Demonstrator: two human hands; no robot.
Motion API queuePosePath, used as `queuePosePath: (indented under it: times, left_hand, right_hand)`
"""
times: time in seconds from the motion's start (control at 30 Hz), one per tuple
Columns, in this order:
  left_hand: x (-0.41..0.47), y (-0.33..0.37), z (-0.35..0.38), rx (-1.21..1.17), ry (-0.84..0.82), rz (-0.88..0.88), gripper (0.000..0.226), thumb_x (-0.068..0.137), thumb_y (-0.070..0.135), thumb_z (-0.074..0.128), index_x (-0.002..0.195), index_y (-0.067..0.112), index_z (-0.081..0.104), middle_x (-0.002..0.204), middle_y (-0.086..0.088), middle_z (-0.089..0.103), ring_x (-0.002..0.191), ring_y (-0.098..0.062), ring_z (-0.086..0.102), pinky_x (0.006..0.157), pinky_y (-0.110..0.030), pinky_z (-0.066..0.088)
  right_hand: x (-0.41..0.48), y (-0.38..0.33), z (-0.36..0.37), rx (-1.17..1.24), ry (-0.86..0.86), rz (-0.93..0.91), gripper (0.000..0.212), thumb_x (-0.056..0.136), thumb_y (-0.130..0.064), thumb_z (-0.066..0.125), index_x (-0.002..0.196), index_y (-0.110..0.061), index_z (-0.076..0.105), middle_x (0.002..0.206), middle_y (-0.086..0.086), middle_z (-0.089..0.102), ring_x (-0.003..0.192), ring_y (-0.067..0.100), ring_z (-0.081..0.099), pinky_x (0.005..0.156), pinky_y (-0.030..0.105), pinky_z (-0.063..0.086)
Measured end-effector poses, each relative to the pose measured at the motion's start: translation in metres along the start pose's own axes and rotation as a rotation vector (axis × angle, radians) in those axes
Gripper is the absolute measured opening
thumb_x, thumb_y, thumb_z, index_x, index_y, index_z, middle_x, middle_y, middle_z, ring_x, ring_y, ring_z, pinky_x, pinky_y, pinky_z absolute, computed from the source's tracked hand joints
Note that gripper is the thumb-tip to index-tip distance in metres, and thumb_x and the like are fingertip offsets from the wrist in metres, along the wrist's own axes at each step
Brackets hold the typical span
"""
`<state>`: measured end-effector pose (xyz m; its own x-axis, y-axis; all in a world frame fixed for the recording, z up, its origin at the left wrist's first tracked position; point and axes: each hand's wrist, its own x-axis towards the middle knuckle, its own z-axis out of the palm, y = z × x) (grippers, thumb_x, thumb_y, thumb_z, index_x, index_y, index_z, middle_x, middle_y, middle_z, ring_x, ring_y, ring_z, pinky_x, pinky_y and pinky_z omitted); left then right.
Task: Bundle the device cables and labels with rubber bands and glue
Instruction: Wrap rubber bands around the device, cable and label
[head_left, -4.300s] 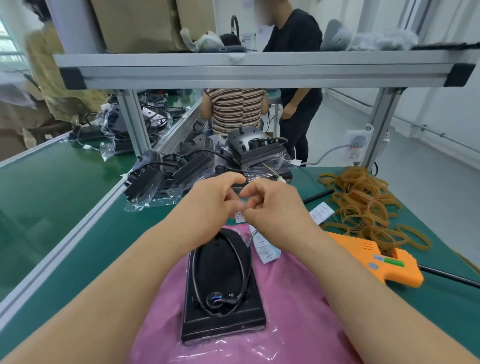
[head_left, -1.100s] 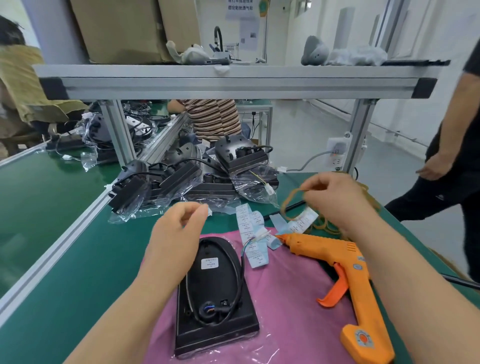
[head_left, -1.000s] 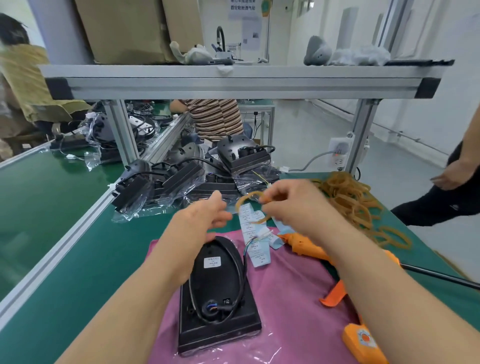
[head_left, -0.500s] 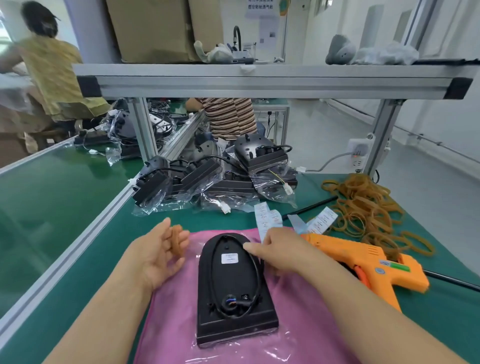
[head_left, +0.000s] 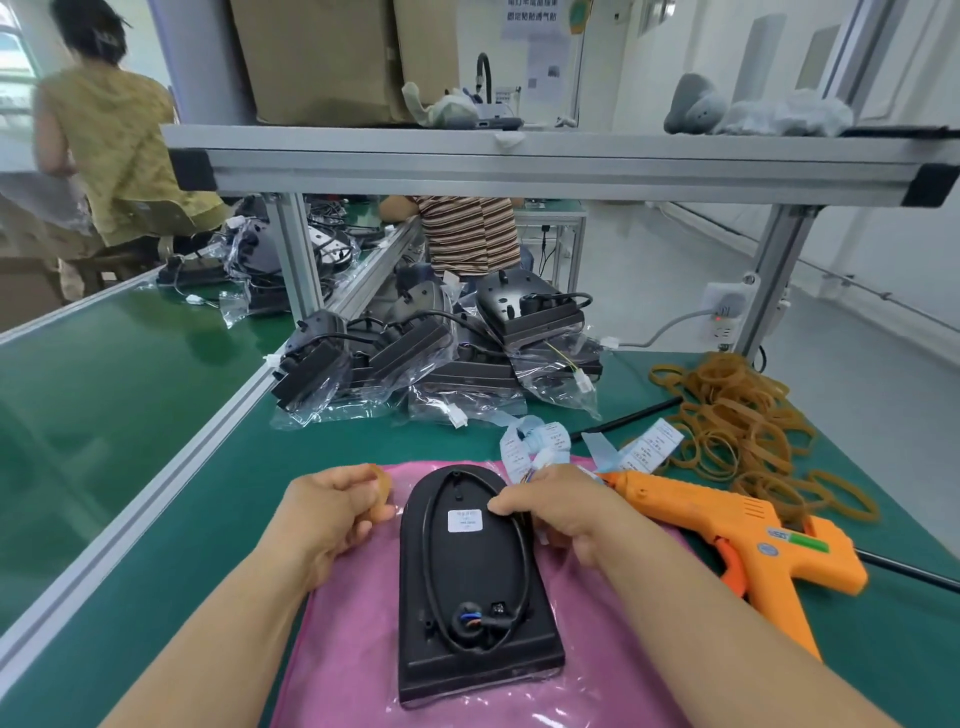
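Observation:
A black device (head_left: 472, 587) lies face down on a pink cloth (head_left: 353, 639), with a black cable (head_left: 428, 525) looped on its back and a white sticker (head_left: 465, 520) near the top. My right hand (head_left: 556, 512) grips the cable at the device's upper right edge, white connector and label strips (head_left: 535, 441) just beyond it. My left hand (head_left: 332, 512), left of the device, holds a tan rubber band (head_left: 383, 480) in curled fingers.
An orange glue gun (head_left: 737, 540) lies right of the cloth. A heap of rubber bands (head_left: 748, 426) sits at the far right. Bagged black devices (head_left: 441, 358) pile behind, under an aluminium shelf frame (head_left: 519, 161). Two people sit beyond.
My right hand passed the rubber band to my left hand and came down onto the device's cable. My left hand's fingers have curled round the band.

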<state>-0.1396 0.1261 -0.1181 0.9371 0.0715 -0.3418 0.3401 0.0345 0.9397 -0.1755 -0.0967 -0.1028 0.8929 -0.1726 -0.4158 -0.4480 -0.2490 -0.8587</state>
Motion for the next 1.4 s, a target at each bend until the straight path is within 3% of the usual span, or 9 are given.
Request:
queuePosePath:
  times: [0.2,0.3,0.4,0.57,0.77,0.93,1.07,1.27,1.4]
  left_hand:
    - [-0.003,0.014,-0.018,0.182,-0.087,0.106,0.031,0.091,0.038,0.065,0.094,0.01,0.075,0.083,-0.003,0.078,0.043,-0.003,0.052,0.039,-0.014,0.041]
    - [-0.018,0.023,-0.028,0.281,-0.319,0.105,0.058,0.073,0.062,0.065,0.1,0.012,0.076,0.101,-0.005,0.077,0.075,-0.011,0.073,0.07,-0.028,0.06]
    - [-0.034,0.034,-0.032,0.306,-0.522,0.161,0.083,0.056,0.075,0.076,0.116,0.017,0.07,0.121,-0.007,0.071,0.112,-0.023,0.068,0.098,-0.039,0.054]
    - [-0.059,0.064,-0.022,0.336,-0.523,0.369,0.087,0.06,0.07,0.077,0.132,0.026,0.058,0.133,0.011,0.064,0.126,-0.006,0.057,0.114,-0.039,0.038]
    - [-0.064,0.072,-0.001,0.513,-0.474,0.466,0.071,0.09,0.019,0.068,0.153,0.022,0.034,0.152,0.02,0.038,0.117,0.026,0.042,0.088,0.002,0.039]
    - [-0.067,0.067,0.006,0.484,-0.474,0.497,0.087,0.08,0.03,0.081,0.152,0.022,0.034,0.145,0.021,0.047,0.123,0.013,0.049,0.106,-0.017,0.041]
    - [-0.071,0.07,0.016,0.485,-0.473,0.544,0.088,0.062,0.047,0.076,0.142,0.035,0.043,0.114,0.031,0.066,0.117,0.009,0.057,0.107,-0.025,0.044]
    - [-0.078,0.062,0.026,0.484,-0.562,0.552,0.095,0.073,0.057,0.066,0.155,0.034,0.024,0.155,0.025,0.033,0.137,0.013,0.032,0.116,-0.022,0.03]
    - [-0.088,0.062,0.034,0.4,-0.546,0.542,0.075,0.07,0.064,0.061,0.139,0.046,0.039,0.155,0.024,0.033,0.136,0.011,0.035,0.113,-0.022,0.032]
  right_hand:
    - [-0.016,-0.008,-0.001,0.264,-0.203,-0.064,0.018,0.078,-0.001,0.065,0.089,-0.014,0.061,0.084,0.011,0.063,0.081,0.025,0.057,0.074,0.035,0.044]
    - [-0.028,-0.014,-0.005,0.297,-0.301,-0.174,0.024,0.083,0.004,0.056,0.1,-0.012,0.06,0.089,0.013,0.067,0.082,0.027,0.061,0.072,0.035,0.048]
    - [-0.04,-0.019,-0.005,0.175,-0.264,-0.282,0.03,0.084,0.003,0.057,0.111,-0.01,0.057,0.099,0.017,0.068,0.085,0.025,0.063,0.077,0.039,0.054]
    - [-0.053,-0.036,-0.008,0.141,-0.136,-0.499,0.09,0.065,-0.011,0.057,0.143,-0.044,0.028,0.116,-0.008,0.066,0.109,0.022,0.064,0.1,0.045,0.051]
    - [-0.062,-0.046,-0.011,-0.094,-0.116,-0.637,0.06,0.064,-0.015,0.054,0.114,-0.049,0.05,0.1,-0.023,0.066,0.091,0.007,0.067,0.087,0.039,0.058]
    - [-0.069,-0.053,-0.013,-0.425,0.128,-0.776,0.063,0.065,-0.033,0.08,0.117,-0.039,0.044,0.113,-0.013,0.054,0.096,0.006,0.057,0.081,0.023,0.047]
    - [-0.072,-0.057,-0.011,-0.827,0.211,-0.853,0.083,0.073,-0.045,0.072,0.139,-0.044,0.022,0.124,-0.01,0.046,0.112,0.015,0.051,0.086,0.036,0.047]
    - [-0.073,-0.063,-0.013,-0.967,0.177,-0.773,0.06,0.082,-0.047,0.068,0.129,-0.025,0.038,0.114,-0.002,0.045,0.107,0.02,0.049,0.081,0.034,0.044]
    - [-0.077,-0.063,-0.009,-0.942,0.174,-0.743,0.051,0.083,-0.041,0.071,0.119,-0.022,0.04,0.108,-0.002,0.042,0.1,0.021,0.047,0.078,0.034,0.041]
